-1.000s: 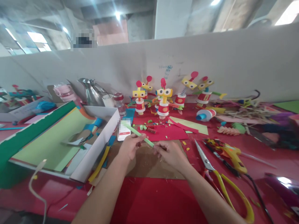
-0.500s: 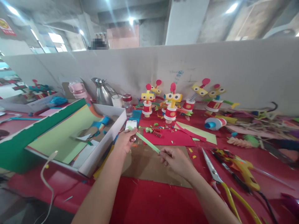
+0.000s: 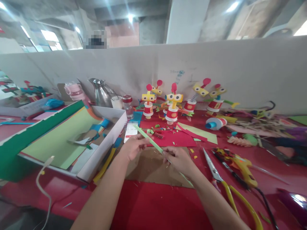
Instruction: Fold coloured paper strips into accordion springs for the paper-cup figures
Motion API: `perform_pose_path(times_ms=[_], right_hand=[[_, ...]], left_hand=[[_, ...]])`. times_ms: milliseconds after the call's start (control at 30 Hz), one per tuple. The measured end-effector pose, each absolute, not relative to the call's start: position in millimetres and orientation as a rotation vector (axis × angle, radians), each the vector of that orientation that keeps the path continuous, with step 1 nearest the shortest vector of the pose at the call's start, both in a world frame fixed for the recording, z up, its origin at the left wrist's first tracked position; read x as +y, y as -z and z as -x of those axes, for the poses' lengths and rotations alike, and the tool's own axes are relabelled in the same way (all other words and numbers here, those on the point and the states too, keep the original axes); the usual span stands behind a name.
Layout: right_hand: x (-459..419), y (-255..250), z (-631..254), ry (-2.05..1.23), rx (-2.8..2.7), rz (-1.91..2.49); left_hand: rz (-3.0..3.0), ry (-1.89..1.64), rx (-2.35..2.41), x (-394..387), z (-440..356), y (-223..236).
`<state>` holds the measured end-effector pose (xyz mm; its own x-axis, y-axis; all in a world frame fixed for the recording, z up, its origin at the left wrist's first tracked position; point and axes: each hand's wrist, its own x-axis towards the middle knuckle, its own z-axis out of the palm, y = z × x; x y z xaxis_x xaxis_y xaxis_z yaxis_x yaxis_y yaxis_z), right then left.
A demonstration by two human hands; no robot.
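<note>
A light green paper strip (image 3: 155, 145) slants between my hands above a brown cardboard sheet (image 3: 153, 171). Near its upper end, the fingers of my left hand (image 3: 134, 147) are curled and closed on the strip's edge. My right hand (image 3: 177, 159) pinches it lower down, and a thin length of green continues below that hand toward the right. Beyond the left hand lies a phone (image 3: 130, 132) with a lit screen. Small striped paper springs (image 3: 158, 134) rest on red paper (image 3: 177, 139) behind the strip.
On the left stands a white box (image 3: 105, 156) of coloured paper. Large scissors (image 3: 214, 169) and a yellow glue gun (image 3: 244, 169) lie at right. Several paper-cup figures (image 3: 172, 113) line the back by the partition, beside a metal jug (image 3: 100, 92) and a jar (image 3: 127, 107).
The strip's upper end now reaches farther past my left hand, and a tail shows below my right hand. The view has turned slightly right, showing more of the phone.
</note>
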<state>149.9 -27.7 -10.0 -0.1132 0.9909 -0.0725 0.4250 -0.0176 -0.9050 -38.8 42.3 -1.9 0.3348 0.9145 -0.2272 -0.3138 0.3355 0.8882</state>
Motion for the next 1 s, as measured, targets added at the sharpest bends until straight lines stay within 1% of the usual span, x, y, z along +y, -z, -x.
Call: perform_pose_path(times_ms=[100, 333, 467, 733, 1000], right_hand=[[-27.8, 11.6, -148.9, -1.072, -1.609, 1.468], [-31.8, 8.8, -141.9, -1.071, -1.627, 1.418], [-33.3, 6.3, -139.3, -1.071, -1.623, 1.393], [-36.1, 2.8, -138.0, -1.046, -1.740, 1.492], [-36.4, 3.4, -138.8, -1.123, -1.791, 1.522]], left_hand=[[-0.915, -0.856, 0.894, 30.6, 22.0, 7.1], [-0.739, -1.010, 0.894, 26.0, 8.9, 13.9], [-0.644, -1.037, 0.855, 26.7, 8.5, 12.7], [-0.414, -1.242, 0.912, 51.4, 40.9, 2.7], [-0.343, -1.363, 0.946, 65.6, 67.0, -2.1]])
